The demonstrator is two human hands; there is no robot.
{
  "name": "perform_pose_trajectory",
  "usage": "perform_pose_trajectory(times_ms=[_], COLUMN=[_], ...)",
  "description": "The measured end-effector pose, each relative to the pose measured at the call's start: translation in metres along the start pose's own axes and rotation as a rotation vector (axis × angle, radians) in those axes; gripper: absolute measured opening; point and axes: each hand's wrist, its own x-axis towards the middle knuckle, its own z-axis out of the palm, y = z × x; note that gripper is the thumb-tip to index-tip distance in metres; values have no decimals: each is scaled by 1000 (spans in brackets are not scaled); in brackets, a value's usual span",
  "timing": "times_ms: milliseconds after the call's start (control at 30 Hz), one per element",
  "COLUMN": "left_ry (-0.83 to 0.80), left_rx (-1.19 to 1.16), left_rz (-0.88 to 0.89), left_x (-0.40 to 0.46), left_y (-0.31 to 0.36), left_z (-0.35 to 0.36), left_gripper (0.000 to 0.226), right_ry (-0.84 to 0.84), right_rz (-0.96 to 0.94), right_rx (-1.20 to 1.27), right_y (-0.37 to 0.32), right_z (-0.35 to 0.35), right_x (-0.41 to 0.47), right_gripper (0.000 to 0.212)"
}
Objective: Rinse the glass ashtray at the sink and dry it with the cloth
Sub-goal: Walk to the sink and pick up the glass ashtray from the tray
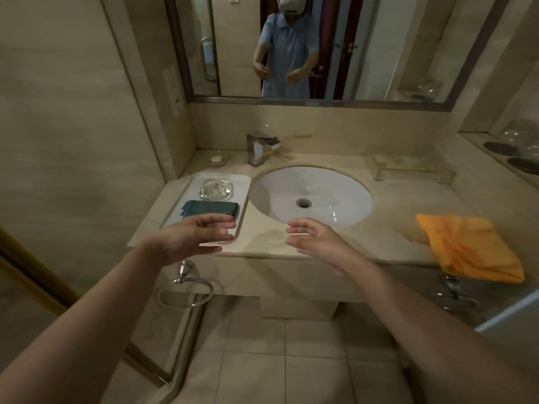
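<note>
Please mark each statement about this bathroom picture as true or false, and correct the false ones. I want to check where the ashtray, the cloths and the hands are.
1. The glass ashtray sits on the white tray left of the sink. True.
2. The left hand is holding the ashtray. False: the hand is open and empty, in front of the tray.
3. A dark teal cloth lies folded on the tray, nearer the person than the ashtray. True.
4. The orange cloth lies inside the sink. False: it is on the counter's right end, hanging over the front edge.
5. Water is running from the tap. False: no stream is visible.
6. The right hand holds nothing. True.
</note>
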Motion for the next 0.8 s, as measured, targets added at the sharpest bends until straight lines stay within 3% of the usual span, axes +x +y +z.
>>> perform_pose_trajectory(times_ms=[500, 800], left_ry=[145, 206], left_rx=[-65, -73], left_rz=[-35, -117], left_x=[110, 163], left_y=[18, 22], left_z=[-94, -146], left_gripper=[46, 45], right_ry=[-212, -221], right_rz=[37, 78], right_rx=[-23, -54], right_y=[-19, -12], right_z=[11, 29], right_x=[193, 270], right_gripper=[25, 22])
